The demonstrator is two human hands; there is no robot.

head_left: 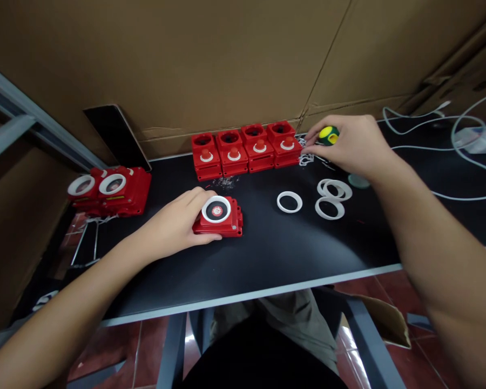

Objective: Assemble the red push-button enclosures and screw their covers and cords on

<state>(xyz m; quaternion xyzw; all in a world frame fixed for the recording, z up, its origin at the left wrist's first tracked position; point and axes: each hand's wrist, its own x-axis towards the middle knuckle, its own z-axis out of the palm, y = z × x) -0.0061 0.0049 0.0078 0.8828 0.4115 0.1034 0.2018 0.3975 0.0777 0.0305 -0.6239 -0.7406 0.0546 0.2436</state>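
My left hand [186, 217] is closed around a red plastic housing [235, 219] on the table, thumb along its near side. On the housing's top sits a white ring [205, 212] around a dark disc with a red and white centre. At the back, my right hand [348, 143] grips a screwdriver [329, 135] by its green and yellow handle; the shaft is hardly visible. Its fingertips are beside a heap of small white pieces [306, 158], close to the rightmost housing of a red row [281, 145]. Whether they touch the pieces I cannot tell.
A single white ring [289, 202] and several overlapping rings [330, 208] lie right of centre. Red housings with white rings [125, 189] stand at the left, before a dark phone-like slab [115, 132]. White cables [456, 135] loop at the right. Cardboard [210, 59] walls the back.
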